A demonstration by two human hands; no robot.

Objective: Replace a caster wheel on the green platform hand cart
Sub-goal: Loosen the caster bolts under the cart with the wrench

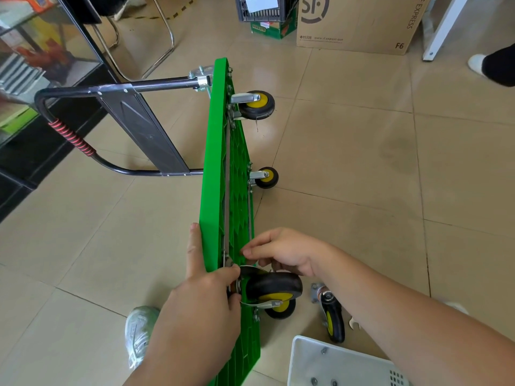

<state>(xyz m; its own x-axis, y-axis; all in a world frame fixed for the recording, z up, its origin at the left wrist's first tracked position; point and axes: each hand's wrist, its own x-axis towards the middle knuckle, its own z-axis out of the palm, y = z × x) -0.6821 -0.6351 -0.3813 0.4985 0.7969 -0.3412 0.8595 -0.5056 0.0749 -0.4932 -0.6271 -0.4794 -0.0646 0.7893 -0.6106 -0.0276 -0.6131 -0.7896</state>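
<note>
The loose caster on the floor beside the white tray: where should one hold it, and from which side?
Probably the black wheel, from above: the caster lies on the floor with the tyre edge up, so fingers can pinch both faces.

— Worn on the arms?

— Bare, both: left forearm (178, 355) and right forearm (412, 321), uncovered right up to the edge of view, rounded and smooth.

— And the hands?

— Bare likewise. Left hand (206, 296) broad across the back, with short, full fingers; right hand (287, 253) much the same in build.

— Footwear?

— A pale sneaker (138, 334) beside the left forearm: whitish mesh upper with a faint mint tint, light laces, thick light sole. Beyond the right forearm, only a white sliver (458, 307) at floor level, too little to tell whether the other shoe.
</note>
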